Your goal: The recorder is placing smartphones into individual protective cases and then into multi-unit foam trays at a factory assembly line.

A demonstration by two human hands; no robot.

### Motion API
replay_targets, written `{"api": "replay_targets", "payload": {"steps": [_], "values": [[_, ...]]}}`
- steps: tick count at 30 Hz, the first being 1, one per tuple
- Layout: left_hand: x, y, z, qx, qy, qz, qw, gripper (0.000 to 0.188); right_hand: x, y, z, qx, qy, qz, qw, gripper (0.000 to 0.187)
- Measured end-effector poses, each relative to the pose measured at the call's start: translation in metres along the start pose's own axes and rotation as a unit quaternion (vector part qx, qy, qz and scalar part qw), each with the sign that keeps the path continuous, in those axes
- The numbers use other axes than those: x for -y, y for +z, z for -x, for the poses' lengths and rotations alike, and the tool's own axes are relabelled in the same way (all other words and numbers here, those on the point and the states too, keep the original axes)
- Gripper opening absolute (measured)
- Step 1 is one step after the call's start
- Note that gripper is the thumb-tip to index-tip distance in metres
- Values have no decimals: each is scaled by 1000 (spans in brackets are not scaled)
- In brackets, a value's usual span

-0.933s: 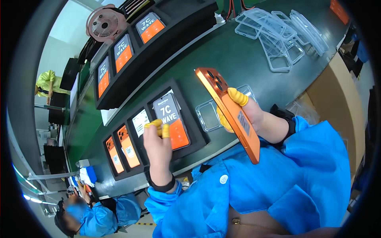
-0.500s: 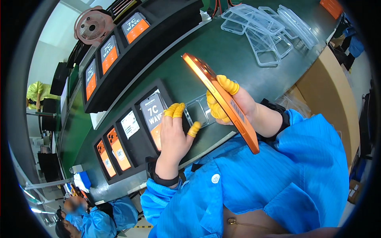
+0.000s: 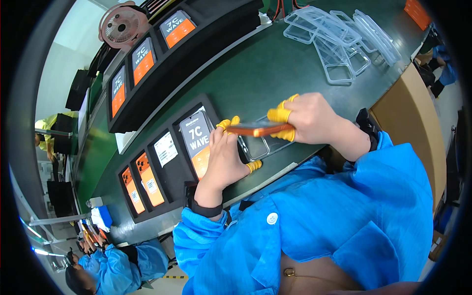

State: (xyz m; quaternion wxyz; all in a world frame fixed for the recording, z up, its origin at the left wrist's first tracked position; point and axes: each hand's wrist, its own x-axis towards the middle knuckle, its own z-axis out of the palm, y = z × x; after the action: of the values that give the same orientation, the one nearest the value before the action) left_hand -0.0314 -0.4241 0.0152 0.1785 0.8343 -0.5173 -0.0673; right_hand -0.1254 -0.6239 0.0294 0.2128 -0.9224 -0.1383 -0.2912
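My right hand (image 3: 309, 120), in yellow finger cots, grips an orange phone (image 3: 258, 131) held nearly level, its edge toward me. Beneath the phone a clear phone case (image 3: 256, 147) lies on the green bench, partly covered. My left hand (image 3: 223, 155), also with yellow finger cots, spans the left end of the case, thumb at its near corner. The left fingertips lie by the phone's left end; whether they touch it is unclear. Just left of that hand, a black foam tray (image 3: 172, 189) holds a phone with a grey and orange printed front (image 3: 192, 135).
Two orange phones (image 3: 149, 179) and a white label (image 3: 165, 150) fill other tray slots. Behind it, a black foam rack (image 3: 196, 61) carries several phones. Clear cases (image 3: 339, 39) pile at the far right, near a cardboard box (image 3: 418, 123). A co-worker in blue (image 3: 123, 265) sits lower left.
The orange phone has swung from a steep tilt to nearly level and come down left over the case. My left fingers have moved slightly up and right, toward the phone's end.
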Motion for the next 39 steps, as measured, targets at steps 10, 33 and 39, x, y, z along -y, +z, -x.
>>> {"api": "replay_targets", "payload": {"steps": [10,33,39], "values": [[-6,10,7,-97,2,65,993,83,5,20,16,201,129,63,969,72],[-35,-4,51,-264,-147,340,890,32,38,43,-6,-13,99,-24,995,107],[-31,-12,52,-289,-159,311,891,28,26,42,-10,101,166,-136,971,80]]}}
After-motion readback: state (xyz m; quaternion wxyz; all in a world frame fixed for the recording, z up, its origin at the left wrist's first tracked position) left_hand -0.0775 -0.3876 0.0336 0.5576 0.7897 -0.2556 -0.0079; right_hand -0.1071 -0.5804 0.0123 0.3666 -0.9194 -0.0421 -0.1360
